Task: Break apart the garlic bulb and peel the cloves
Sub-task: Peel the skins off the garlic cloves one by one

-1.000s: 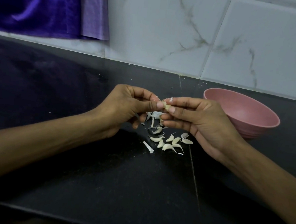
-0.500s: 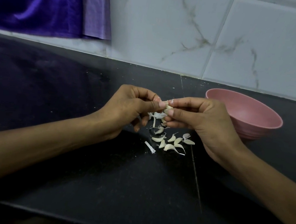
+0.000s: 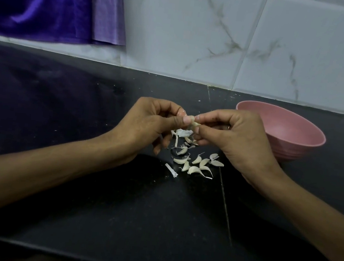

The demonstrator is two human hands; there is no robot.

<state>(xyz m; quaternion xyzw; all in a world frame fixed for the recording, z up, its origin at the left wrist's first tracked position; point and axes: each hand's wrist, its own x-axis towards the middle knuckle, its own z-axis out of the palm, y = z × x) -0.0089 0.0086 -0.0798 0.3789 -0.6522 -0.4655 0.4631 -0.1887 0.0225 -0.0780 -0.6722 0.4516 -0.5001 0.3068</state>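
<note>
While both hands pinch one clove in a narrow grip, the loose cloves on the tabletop look mostly unpeeled.

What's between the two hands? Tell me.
In the head view, one garlic clove bridges the left hand and right hand; both pinch it at their fingertips above the loose cloves on the counter.

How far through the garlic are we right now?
Done: the bulb is broken apart, with loose cloves and skin scraps on the black counter. In hand: the left hand and right hand pinch one clove. Left: the counter cloves appear unpeeled, and the pink bowl shows nothing inside.
</note>
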